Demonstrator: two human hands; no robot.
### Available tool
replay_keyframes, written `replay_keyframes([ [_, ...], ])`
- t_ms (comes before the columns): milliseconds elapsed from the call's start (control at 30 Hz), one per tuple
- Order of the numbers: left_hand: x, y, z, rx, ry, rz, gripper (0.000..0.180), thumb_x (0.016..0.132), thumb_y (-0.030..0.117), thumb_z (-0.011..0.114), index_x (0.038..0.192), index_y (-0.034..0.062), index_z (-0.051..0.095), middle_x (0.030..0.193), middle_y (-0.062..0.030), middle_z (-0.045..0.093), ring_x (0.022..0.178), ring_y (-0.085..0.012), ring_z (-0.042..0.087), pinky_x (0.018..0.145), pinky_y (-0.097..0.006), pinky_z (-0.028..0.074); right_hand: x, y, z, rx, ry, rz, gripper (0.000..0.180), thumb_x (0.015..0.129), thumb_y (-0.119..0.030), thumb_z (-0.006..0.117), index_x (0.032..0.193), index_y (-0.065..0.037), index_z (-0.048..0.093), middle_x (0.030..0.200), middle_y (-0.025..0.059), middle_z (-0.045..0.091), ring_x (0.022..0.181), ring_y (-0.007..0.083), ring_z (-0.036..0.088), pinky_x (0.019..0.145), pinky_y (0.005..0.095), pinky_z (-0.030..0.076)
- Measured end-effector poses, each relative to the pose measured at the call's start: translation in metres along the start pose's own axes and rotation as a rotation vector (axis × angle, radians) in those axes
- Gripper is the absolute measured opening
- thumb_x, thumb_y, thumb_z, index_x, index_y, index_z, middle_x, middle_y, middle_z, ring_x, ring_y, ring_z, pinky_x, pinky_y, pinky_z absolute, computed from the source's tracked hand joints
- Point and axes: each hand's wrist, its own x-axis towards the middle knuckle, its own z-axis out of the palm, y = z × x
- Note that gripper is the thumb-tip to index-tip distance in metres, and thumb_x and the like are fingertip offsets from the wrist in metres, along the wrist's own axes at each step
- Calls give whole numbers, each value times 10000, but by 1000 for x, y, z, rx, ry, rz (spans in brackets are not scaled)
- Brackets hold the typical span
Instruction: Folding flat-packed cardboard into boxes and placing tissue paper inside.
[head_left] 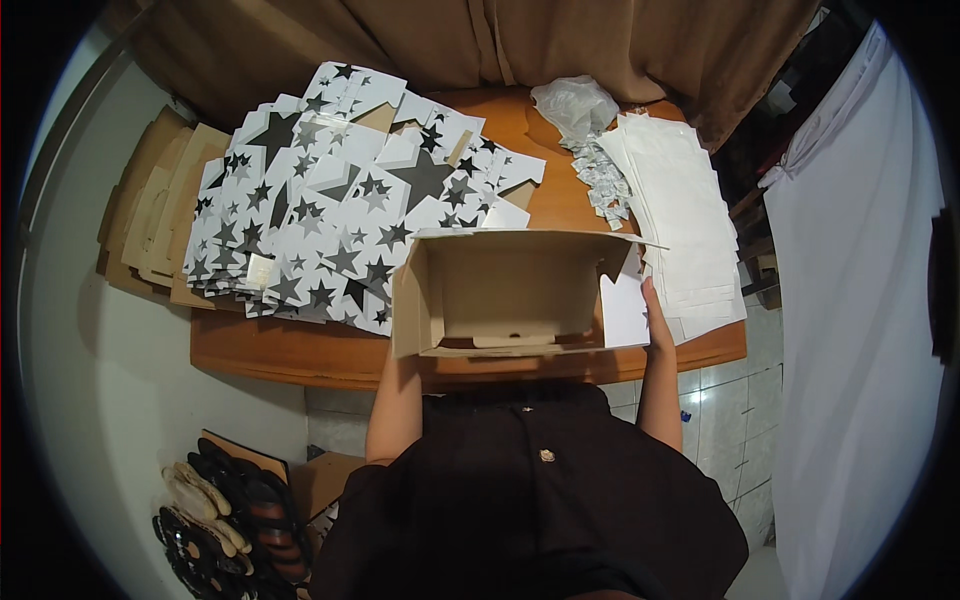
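Observation:
A cardboard box (520,290), brown inside and white outside, is held up in front of me over the table's near edge. Its open side faces me, and a white flap (625,312) stands at its right end. My right hand (655,318) grips that end, with its thumb along the edge. At the left end, my left forearm (395,410) runs up under the box; that hand supports it from behind, its fingers hidden. Just beyond the box lie stacked flat box sheets (335,190), white with black and grey stars.
Brown cardboard sheets (150,215) lean out at the table's left. On the right of the wooden table (545,210) are a stack of white sheets (680,220), small packets (605,185) and a clear plastic bag (577,108). Shoes (215,510) stand on the floor at lower left.

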Motion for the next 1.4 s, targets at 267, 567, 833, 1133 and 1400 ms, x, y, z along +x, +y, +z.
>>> replay_keyframes([
  [267, 11, -71, 1, 31, 223, -107, 294, 945, 290, 442, 937, 37, 591, 788, -46, 581, 756, -156, 568, 699, -292, 458, 43, 30, 6, -132, -3, -59, 430, 897, -381, 511, 1039, 14, 608, 886, 45, 608, 821, 138, 540, 759, 267, 413],
  [567, 26, 9, 6, 812, 516, 221, 249, 920, 206, 490, 1081, 58, 608, 968, -113, 612, 876, -220, 576, 775, -301, 437, 62, 22, 16, -250, 313, -355, 480, 867, -269, 572, 1238, 20, 475, 1146, 159, 530, 1017, 223, 518, 878, 338, 418],
  [833, 0, 132, 99, 881, 218, 690, 232, 809, 72, 623, 1040, 53, 610, 904, -65, 606, 785, -160, 566, 703, -275, 451, 8, -37, 64, -618, 124, -326, 1025, 536, -342, 854, 1347, -32, 309, 1248, 222, 402, 1118, 330, 449, 917, 409, 409],
  [1133, -5, 95, 128, 1375, -349, 435, 620, 698, 331, 727, 1273, 237, 515, 1320, -59, 443, 1282, -251, 364, 1044, -629, 125, 0, -35, 68, -1079, 91, -310, 1263, 414, -369, 884, 1406, -26, 182, 1299, 259, 368, 1200, 425, 387, 982, 467, 371],
  [1400, -9, 81, 133, 1540, -439, 354, 851, 678, 436, 724, 1408, 267, 319, 1456, -84, 275, 1378, -274, 199, 1014, -698, 43, -8, -32, 87, -1241, 142, -323, 1001, 549, -346, 779, 1353, -4, 289, 1337, 263, 352, 1214, 414, 396, 997, 454, 354],
])
